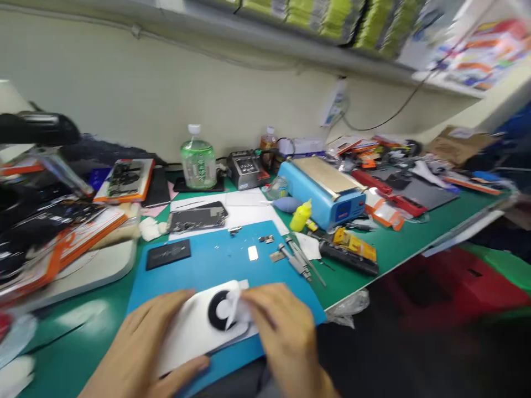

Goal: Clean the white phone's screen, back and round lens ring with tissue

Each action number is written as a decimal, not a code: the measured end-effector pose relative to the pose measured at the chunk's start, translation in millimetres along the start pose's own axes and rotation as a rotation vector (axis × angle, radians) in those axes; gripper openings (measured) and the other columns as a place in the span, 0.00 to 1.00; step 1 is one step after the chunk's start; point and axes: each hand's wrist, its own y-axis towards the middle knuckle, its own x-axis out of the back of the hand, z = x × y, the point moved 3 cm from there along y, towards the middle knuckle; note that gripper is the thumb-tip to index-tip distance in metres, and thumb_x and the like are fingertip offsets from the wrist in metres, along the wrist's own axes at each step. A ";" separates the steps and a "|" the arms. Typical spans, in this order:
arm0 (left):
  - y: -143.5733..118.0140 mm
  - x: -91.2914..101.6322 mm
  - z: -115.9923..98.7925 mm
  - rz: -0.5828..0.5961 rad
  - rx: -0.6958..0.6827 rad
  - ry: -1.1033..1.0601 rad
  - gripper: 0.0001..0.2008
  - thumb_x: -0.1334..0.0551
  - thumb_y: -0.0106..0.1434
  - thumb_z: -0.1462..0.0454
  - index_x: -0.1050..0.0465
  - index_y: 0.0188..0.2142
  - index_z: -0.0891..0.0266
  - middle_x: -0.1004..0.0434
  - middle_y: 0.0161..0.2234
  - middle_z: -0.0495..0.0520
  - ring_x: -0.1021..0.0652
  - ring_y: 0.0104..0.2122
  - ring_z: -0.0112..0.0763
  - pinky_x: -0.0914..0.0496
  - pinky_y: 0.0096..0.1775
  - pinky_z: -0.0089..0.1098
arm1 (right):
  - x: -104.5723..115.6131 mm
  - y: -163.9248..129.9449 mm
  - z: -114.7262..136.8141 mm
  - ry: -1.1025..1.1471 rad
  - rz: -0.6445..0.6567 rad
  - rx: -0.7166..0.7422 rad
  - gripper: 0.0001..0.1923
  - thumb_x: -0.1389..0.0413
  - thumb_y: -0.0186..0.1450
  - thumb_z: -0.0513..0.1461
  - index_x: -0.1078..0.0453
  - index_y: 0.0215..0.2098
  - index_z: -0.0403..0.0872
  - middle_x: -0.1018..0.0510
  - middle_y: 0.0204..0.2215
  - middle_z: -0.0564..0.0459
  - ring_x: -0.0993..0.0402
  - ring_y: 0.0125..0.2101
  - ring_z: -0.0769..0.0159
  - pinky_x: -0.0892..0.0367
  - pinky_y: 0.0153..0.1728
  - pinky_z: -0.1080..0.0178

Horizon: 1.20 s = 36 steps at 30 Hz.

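Head view of my bench. My left hand (141,345) lies flat, fingers spread along the near left edge of the white phone back (194,326), pressing it onto the blue work mat (215,257) at the mat's near edge. My right hand (282,326) comes in from the right, and its fingertips (249,307) pinch a small white wipe or film (231,309) over the black round camera ring (219,310); motion blur hides which of the two it is.

In my judgement the step goes best if I keep the left palm steady so the shell cannot slide on the mat. I work the white piece in small, light strokes, staying on the ring and not dragging across the rest of the shell.

Loose screws and small metal parts (265,240) lie further up the mat, beside the screwdrivers (296,260), well apart from my hands; I keep my sleeves and wrists low and near so nothing there is swept away.
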 end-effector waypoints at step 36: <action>23.2 32.4 -28.3 0.142 0.033 -0.153 0.31 0.33 0.71 0.46 0.40 0.64 0.57 0.26 0.62 0.52 0.32 0.62 0.36 0.41 0.64 0.34 | -17.5 -5.6 8.0 -0.254 0.481 0.441 0.22 0.42 0.73 0.31 0.28 0.63 0.31 0.23 0.65 0.38 0.35 0.72 0.51 0.43 0.75 0.44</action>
